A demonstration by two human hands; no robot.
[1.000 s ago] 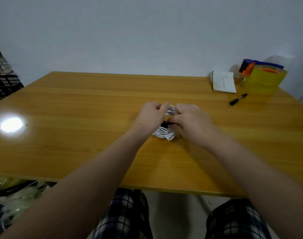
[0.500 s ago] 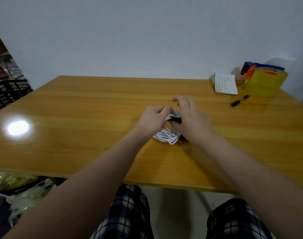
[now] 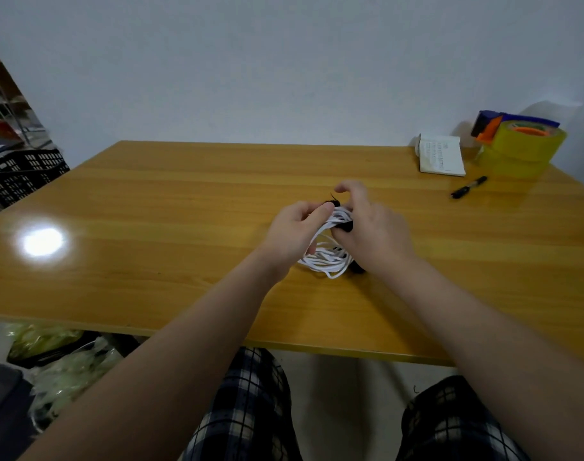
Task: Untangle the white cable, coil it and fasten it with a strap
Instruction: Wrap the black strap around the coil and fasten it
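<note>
The left hand was closed around the far part of the coiled white cable near the middle of the tabletop, while the right hand pinched the black strap wrapped across the coil, its forefinger lifted. Toward the far right corner lay a black marker, a small booklet and a tape dispenser.

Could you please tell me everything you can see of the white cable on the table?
The white cable is thin and already gathered into a loose bundle of loops at the middle of the wooden table. Its near loops rest on the tabletop; the far part is lifted between the left hand and the right hand. A black strap crosses it there, with a dark end showing at the top. Its connectors cannot be made out clearly.
</note>
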